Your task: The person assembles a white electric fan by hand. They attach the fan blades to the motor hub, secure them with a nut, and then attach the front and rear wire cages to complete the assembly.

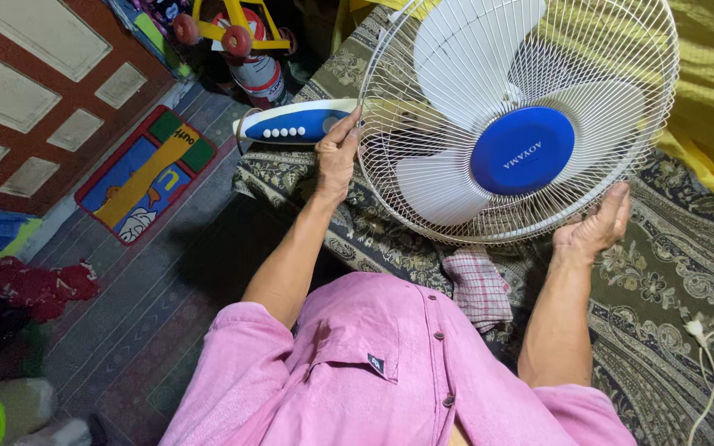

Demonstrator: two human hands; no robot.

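Fingers of the left hand (337,153) curl against the left rim of the fan (519,116), gripping the white wire guard. The right hand (595,225) cups the guard's lower right edge, fingers half open, palm up. The fan lies tilted on a patterned cloth (663,281), its blue hub facing up, its blue and white control panel (295,122) just beyond the left hand. A checked rag (477,285) sits below the guard.
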